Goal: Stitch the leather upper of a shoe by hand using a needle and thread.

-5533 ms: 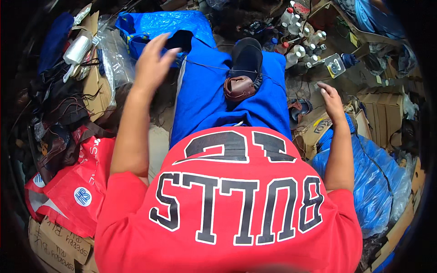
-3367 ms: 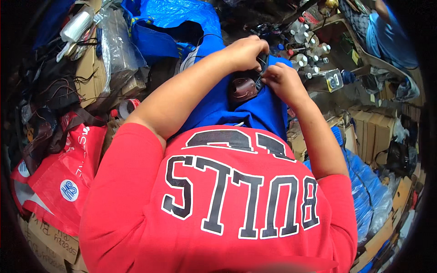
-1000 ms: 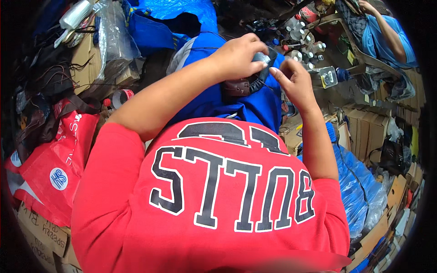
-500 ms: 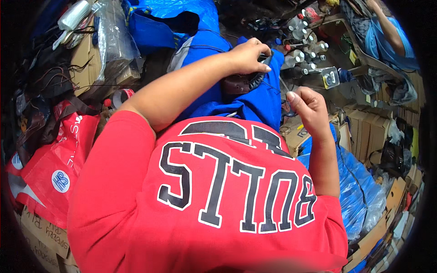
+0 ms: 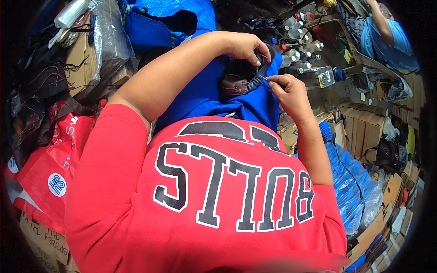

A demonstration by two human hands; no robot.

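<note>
Left grip (image 5: 248, 47) pinched on shoe (image 5: 235, 85) at far rim, right grip (image 5: 290, 92) tight around thin tool (image 5: 264, 78) beside shoe's right edge

- Upper garment: 1 red shirt (image 5: 230, 195).
- Sleeves: 2, short, plain red; left sleeve (image 5: 109, 154), right sleeve (image 5: 327, 209).
- Chest marking: 1 row of black block lettering (image 5: 209, 182), white outline, inverted in view.
- Second marking: larger black characters (image 5: 211, 131), white-edged, partly folded.
- Lower garment (image 5: 195, 100): bright blue, whitish drawstring (image 5: 232, 114) at waist.
- Forearms, hands (image 5: 289, 91): bare.
</note>
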